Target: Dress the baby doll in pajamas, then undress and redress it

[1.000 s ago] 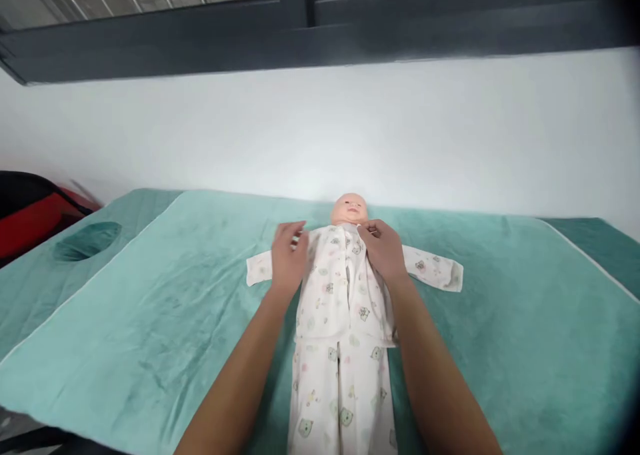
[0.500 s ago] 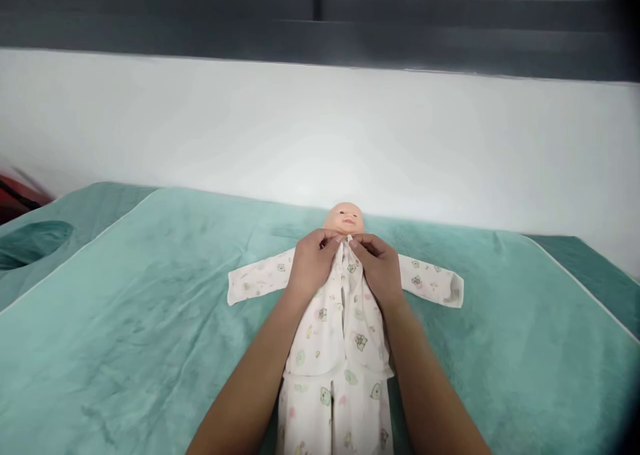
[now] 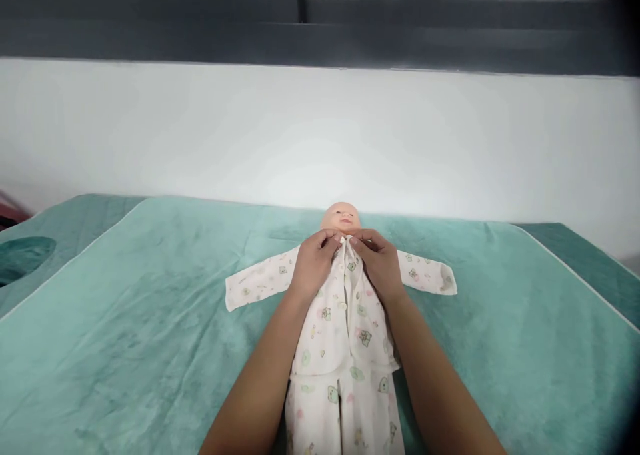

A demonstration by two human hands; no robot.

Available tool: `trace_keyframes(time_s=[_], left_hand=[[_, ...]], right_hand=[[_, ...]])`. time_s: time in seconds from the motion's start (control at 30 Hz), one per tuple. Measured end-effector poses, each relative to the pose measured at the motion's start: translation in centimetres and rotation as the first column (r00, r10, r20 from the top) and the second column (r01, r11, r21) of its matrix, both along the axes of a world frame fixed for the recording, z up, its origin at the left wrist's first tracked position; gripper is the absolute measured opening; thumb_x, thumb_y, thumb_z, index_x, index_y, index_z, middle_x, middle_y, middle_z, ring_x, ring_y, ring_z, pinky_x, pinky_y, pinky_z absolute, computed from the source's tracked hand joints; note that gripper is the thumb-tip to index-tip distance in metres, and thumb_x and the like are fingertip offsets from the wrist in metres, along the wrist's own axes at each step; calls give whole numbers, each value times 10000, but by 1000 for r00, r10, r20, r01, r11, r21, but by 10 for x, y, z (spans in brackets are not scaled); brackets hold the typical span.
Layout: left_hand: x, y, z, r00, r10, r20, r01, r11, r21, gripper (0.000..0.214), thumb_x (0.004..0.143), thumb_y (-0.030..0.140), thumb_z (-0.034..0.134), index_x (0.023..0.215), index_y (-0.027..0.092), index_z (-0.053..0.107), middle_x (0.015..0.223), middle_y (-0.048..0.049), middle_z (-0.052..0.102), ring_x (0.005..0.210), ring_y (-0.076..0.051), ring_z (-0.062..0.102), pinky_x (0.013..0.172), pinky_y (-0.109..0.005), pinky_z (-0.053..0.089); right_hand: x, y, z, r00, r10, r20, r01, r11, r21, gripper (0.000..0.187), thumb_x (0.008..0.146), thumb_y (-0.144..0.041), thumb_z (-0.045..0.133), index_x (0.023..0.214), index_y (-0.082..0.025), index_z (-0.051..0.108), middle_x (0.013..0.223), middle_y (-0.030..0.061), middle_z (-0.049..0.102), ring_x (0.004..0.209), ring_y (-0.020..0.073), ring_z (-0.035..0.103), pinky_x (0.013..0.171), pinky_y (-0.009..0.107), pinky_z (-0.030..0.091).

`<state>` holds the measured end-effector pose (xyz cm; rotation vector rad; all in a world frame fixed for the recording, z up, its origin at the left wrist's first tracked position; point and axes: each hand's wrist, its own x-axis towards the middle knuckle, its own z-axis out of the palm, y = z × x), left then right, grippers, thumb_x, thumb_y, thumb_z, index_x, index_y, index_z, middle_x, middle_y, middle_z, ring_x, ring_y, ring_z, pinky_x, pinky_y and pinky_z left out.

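A baby doll [image 3: 341,215] lies on its back with its head toward the wall. It wears a white long-sleeved shirt [image 3: 325,335] printed with small animals, and matching trousers [image 3: 320,415]. My left hand [image 3: 317,258] pinches the collar edge of the shirt just below the doll's chin. Opposite it, my right hand [image 3: 377,262] pinches the other front edge at the neck, thumb and fingers together. Buttons run down the shirt's front, and a gap shows between the two edges lower down. Both sleeves spread out sideways, their cuffs showing no doll hands.
A green cloth-covered bed [image 3: 150,322] lies beneath the doll, with a round hole [image 3: 25,255] at its left end. Behind it rises a white wall [image 3: 250,135] under a dark window frame [image 3: 350,35]. A red object [image 3: 11,212] shows at the left edge.
The view has shifted and tilted slightly. Both hands stay at the collar, their fingers moving only a little against the fabric.
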<state>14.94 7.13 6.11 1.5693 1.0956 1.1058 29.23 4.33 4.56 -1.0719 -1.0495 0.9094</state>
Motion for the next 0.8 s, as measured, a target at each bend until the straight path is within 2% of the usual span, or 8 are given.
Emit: trace_keyframes(time_s=[0.13, 0.27, 0.43, 0.53, 0.6, 0.8], left_hand=[[0, -2, 1, 999, 7, 44, -5, 999, -32, 247, 872, 412, 576, 873, 200, 703, 927, -23, 715, 877, -182, 614, 785, -269, 457], [1, -4, 3, 999, 5, 41, -4, 1000, -15, 227, 889, 398, 563, 896, 211, 691, 938, -22, 707, 888, -178, 618, 789, -269, 458], [2, -5, 3, 997, -7, 81, 9, 1000, -25, 250, 905, 371, 557, 1097, 238, 649, 907, -16, 685, 881, -170, 632, 796, -274, 478], [3, -4, 5, 995, -55, 85, 56, 998, -14, 227, 913, 329, 537, 1097, 244, 639, 1012, -22, 702, 962, -172, 640, 863, -282, 478], [4, -4, 6, 995, -76, 71, 75, 997, 13, 217, 921, 303, 515, 1086, 244, 643, 1066, -22, 706, 1006, -172, 637, 903, -288, 468], [3, -3, 3, 999, 30, 34, -31, 999, 17, 226, 928, 316, 509, 1071, 243, 667, 1080, -26, 714, 976, -182, 648, 879, -305, 474]], right_hand=[[1, 0, 0, 1000, -25, 4, 25, 999, -36, 207, 775, -386, 720, 831, -187, 708, 819, 13, 696, 766, 146, 603, 727, 263, 477], [1, 0, -1, 999, -37, -1, 37, 999, -20, 190, 784, -372, 716, 824, -187, 712, 819, 13, 700, 773, 146, 603, 738, 267, 479], [-1, -1, -1, 999, 25, 38, -26, 999, 38, 171, 812, -361, 693, 866, -202, 727, 973, 43, 729, 943, 196, 656, 883, 332, 504], [-2, -1, 1, 989, 65, 130, -79, 992, 98, 137, 829, -339, 675, 842, -224, 749, 1151, 45, 705, 1137, 217, 623, 1037, 366, 453], [-1, -1, 2, 979, 51, 200, -75, 990, 116, 132, 833, -331, 672, 847, -242, 768, 1163, 40, 694, 1168, 215, 607, 1071, 371, 433], [2, 0, 3, 954, -10, 300, -18, 996, 92, 151, 817, -366, 684, 806, -242, 768, 1123, 51, 613, 1039, 191, 606, 931, 318, 476]])
